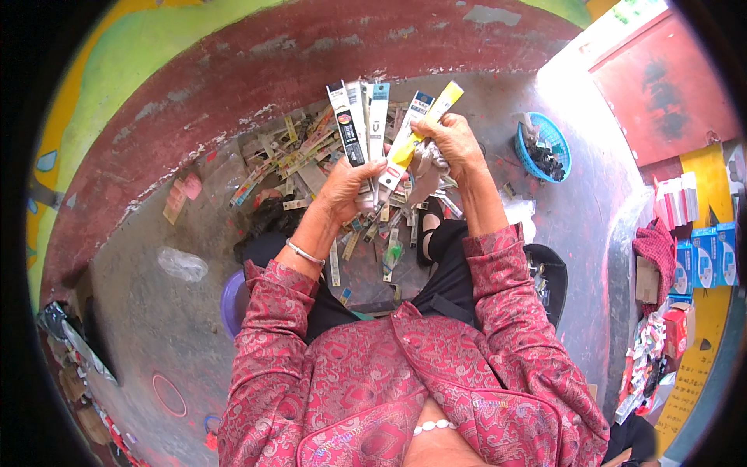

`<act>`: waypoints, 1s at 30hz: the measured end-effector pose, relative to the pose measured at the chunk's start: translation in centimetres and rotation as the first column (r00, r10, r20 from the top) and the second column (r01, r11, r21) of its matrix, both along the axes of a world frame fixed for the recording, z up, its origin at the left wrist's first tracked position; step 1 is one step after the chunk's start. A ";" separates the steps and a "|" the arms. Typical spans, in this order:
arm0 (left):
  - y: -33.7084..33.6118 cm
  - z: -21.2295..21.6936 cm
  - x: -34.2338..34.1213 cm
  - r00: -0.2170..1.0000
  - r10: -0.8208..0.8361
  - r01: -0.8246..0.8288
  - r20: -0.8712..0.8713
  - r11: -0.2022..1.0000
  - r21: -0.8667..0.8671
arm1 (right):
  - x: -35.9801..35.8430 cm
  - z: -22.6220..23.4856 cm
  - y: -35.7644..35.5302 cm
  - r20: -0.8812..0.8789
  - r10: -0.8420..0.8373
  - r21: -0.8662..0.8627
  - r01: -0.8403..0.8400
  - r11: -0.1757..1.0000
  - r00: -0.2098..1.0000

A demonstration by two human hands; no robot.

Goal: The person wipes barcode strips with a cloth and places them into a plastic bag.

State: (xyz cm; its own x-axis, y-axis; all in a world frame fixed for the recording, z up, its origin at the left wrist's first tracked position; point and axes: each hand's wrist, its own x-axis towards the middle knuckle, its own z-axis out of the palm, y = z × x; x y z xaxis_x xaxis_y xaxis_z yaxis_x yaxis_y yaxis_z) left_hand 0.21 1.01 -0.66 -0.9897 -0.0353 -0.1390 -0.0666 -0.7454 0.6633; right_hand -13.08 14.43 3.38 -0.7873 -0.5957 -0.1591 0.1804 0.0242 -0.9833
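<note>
Left hand: The left hand [348, 187] is raised in front of the chest, fingers curled shut around the lower ends of a fan of long narrow packets [364, 124]. A metal bangle [304, 253] is worn at the wrist.
Packets held: 3 dark and pale packets are fanned upright above the left hand; 2 more, one white and blue, one yellow [424, 124], are tilted to the right between both hands.
Right hand: The right hand [451, 144] is set just beside the left, fingers closed on the yellow packet near its middle. A crumpled pale wrapper [426, 165] is bunched under the palm, touching it.
Pile on floor: A loose heap of similar packets [296, 156] is spread on the grey concrete floor [156, 327] beyond the hands, against the foot of a dark red wall [257, 62]. More strips are scattered below the hands, between the knees.
Clothing: Red patterned sleeves [268, 342] and dark trousers are seen; a black sandal [429, 233] is visible under the right forearm.
Right side: A blue plastic basket [554, 140] with dark contents is stood on the floor, well apart from the hands. Blue boxes [704, 261] and red and white packs are stacked at the far right edge.
Left side: A clear plastic bag [183, 265] is lying on the floor; a purple stool edge [231, 302] is seen beside the left elbow.
</note>
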 end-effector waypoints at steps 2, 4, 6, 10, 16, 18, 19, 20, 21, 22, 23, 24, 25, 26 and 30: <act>-0.1 0.1 -0.1 0.999 -0.005 0.006 0.035 1.000 -0.012 | 0.0 0.1 -0.1 0.015 -0.003 -0.009 0.003 1.000 1.000; -0.1 0.0 -0.4 0.999 -0.043 0.043 0.006 0.998 -0.035 | 0.4 0.6 -0.5 -0.031 0.038 -0.022 -0.039 0.999 0.999; 0.1 0.0 -0.5 0.999 -0.037 0.037 0.038 0.999 -0.012 | 0.2 0.3 -0.7 -0.024 0.075 0.006 -0.075 0.997 0.997; 0.1 -0.2 -0.6 0.997 -0.024 0.022 0.076 0.999 0.025 | 0.6 0.6 -0.4 0.047 0.112 0.108 -0.116 0.987 0.993; 0.1 -0.6 -0.6 0.997 0.007 -0.012 0.073 0.998 0.066 | 0.5 -0.5 -0.7 -0.046 0.213 0.120 -0.206 0.971 0.976; 0.1 -0.6 -0.5 0.995 0.043 -0.043 0.093 0.999 -0.007 | 1.1 -0.5 -0.9 -0.094 0.243 0.172 -0.225 0.959 0.965; 0.3 -0.6 -0.5 0.993 0.074 -0.068 0.088 0.995 -0.076 | 1.1 -0.9 -0.9 -0.080 0.257 0.204 -0.236 0.950 0.963; 0.5 -0.6 -0.4 0.991 0.106 -0.093 0.082 0.985 -0.144 | 0.9 -1.6 -0.9 -0.119 0.266 0.237 -0.233 0.943 0.956; 0.7 -0.2 -0.4 0.986 0.142 -0.120 0.087 0.969 -0.217 | 0.9 -1.9 -1.1 -0.155 0.276 0.269 -0.228 0.936 0.949; 0.8 -0.2 -0.4 0.981 0.163 -0.137 0.107 0.966 -0.221 | 0.8 -2.1 -1.1 -0.191 0.286 0.301 -0.221 0.928 0.939; 0.9 -0.2 -0.5 0.975 0.184 -0.153 0.126 0.962 -0.226 | 0.7 -2.2 -0.7 -0.251 0.277 0.403 -0.160 0.901 0.927; 0.8 -0.3 -0.5 0.967 0.211 -0.174 0.143 0.957 -0.233 | 0.7 -2.1 -0.6 -0.231 0.282 0.405 -0.172 0.898 0.931; 0.7 -0.4 -0.5 0.961 0.245 -0.213 0.129 0.952 -0.218 | 0.8 -2.1 -0.5 -0.211 0.287 0.406 -0.183 0.895 0.934; 0.6 -0.4 -0.3 0.965 0.225 -0.197 0.134 0.961 -0.196 | 0.7 -2.0 -0.5 -0.191 0.292 0.407 -0.195 0.892 0.937; 0.6 -0.3 -0.4 0.972 0.194 -0.176 0.131 0.975 -0.134 | 0.5 -2.8 -0.5 -0.104 0.266 0.273 -0.230 0.934 0.958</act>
